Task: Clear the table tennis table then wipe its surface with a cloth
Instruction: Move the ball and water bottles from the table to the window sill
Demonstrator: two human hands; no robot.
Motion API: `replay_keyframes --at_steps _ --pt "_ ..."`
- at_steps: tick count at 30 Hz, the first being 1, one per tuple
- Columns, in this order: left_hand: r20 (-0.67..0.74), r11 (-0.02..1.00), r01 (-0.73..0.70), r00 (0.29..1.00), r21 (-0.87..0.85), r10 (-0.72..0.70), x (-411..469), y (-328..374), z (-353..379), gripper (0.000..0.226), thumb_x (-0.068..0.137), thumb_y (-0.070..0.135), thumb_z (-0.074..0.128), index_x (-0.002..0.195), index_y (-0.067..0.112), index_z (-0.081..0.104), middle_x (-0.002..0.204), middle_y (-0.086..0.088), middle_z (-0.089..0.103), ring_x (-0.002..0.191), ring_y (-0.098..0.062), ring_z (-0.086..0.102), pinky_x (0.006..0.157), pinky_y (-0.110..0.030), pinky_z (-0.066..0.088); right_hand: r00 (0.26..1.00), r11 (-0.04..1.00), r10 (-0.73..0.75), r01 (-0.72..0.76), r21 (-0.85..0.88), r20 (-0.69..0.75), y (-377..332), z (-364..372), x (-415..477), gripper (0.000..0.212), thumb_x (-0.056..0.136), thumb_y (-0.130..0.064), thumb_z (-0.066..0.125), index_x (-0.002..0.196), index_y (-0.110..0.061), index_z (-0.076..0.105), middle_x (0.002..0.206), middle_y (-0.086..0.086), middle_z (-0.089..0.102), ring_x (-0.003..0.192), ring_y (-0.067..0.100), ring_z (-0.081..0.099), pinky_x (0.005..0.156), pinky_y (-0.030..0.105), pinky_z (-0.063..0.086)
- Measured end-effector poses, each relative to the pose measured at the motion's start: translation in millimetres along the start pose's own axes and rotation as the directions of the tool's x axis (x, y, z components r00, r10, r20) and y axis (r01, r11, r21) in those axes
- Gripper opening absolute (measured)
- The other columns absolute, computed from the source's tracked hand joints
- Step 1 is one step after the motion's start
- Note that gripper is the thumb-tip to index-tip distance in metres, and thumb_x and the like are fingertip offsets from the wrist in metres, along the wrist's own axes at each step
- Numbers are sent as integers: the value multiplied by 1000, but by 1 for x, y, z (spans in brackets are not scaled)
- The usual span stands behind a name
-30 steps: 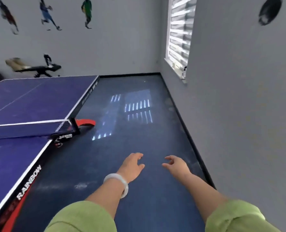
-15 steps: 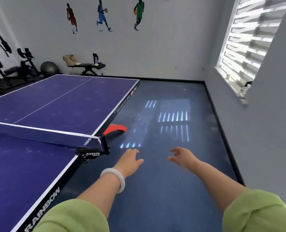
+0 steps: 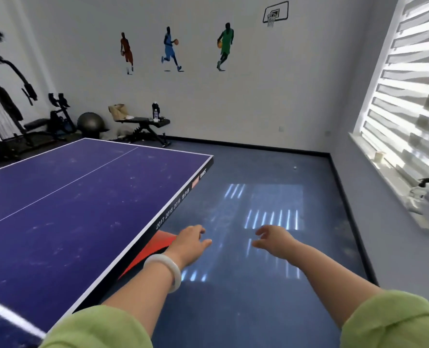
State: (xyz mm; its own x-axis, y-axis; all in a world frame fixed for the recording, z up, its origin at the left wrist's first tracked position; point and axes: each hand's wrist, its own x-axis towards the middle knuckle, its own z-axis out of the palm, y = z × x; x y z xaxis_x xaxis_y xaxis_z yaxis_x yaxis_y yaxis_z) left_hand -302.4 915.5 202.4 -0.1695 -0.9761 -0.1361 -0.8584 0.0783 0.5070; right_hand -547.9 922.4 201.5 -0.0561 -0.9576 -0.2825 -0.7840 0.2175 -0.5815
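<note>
Left of both hands, the table tennis table (image 3: 70, 209) took up that whole side: purple top, white lines, pale smudges, and a black side edge with printed years running just beside the left hand (image 3: 191, 243). Under and ahead of the hands lay the blue-grey floor (image 3: 233, 310), with striped light patches right below the fingers. Right of the right hand (image 3: 273, 241), well apart, a window with slatted blinds (image 3: 409, 96) sat in the grey wall. Far ahead, past the table's far end, were a black gym machine (image 3: 0, 109), a weight bench (image 3: 143, 121) with a bottle (image 3: 155, 113) on it, and a grey exercise ball (image 3: 90, 123) near the bench. White wall above carried basketball player decals (image 3: 169, 50) and a hoop decal (image 3: 275, 13). Red table base (image 3: 155, 247) showed under the table edge, just behind the left hand. Left hand was held out over the floor, fingers loosely spread, holding nothing. Right hand was the same: out, fingers relaxed and slightly curled, empty. Arms were bare below green sleeves (image 3: 394, 322). White bangle (image 3: 174, 272) sat on the left wrist. Small white ball (image 3: 295, 168) lay on the floor far ahead of the right hand.
</note>
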Motion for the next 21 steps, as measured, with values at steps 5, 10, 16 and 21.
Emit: replay_keyframes --at_steps 5,10,16,21 --pt "-41 1000 -23 999 -9 23 150 6 -23 40 96 33 59 129 10 55 121 -7 61 114 -22 55 98 -29 40 998 997 -55 55 -54 2 -25 -35 144 51 89 -36 69 133 -14 56 132 7 59 119 23 56 96 27 42" --pt "-58 993 -94 994 -66 90 318 24 -52 38 97 31 59 126 7 56 117 -6 62 108 -21 57 93 -27 40 1000 998 -23 22 -58 -10 -49 -83 289 51 91 -36 67 136 -15 53 134 7 56 118 23 57 91 28 45" --pt "-35 990 -117 993 -76 115 489 64 -90 34 97 33 57 119 7 58 117 -9 62 108 -25 58 95 -34 46 999 1000 -1 0 -23 -52 -72 -157 444 49 92 -36 67 135 -16 55 130 4 58 115 20 58 90 24 43" --pt "-23 992 -104 994 -69 102 624 85 -101 32 98 33 55 116 7 57 118 -9 60 108 -27 58 83 -31 46 998 1000 -13 11 -24 -63 -76 -209 572 51 91 -37 68 136 -16 54 132 4 58 118 20 57 92 25 43"
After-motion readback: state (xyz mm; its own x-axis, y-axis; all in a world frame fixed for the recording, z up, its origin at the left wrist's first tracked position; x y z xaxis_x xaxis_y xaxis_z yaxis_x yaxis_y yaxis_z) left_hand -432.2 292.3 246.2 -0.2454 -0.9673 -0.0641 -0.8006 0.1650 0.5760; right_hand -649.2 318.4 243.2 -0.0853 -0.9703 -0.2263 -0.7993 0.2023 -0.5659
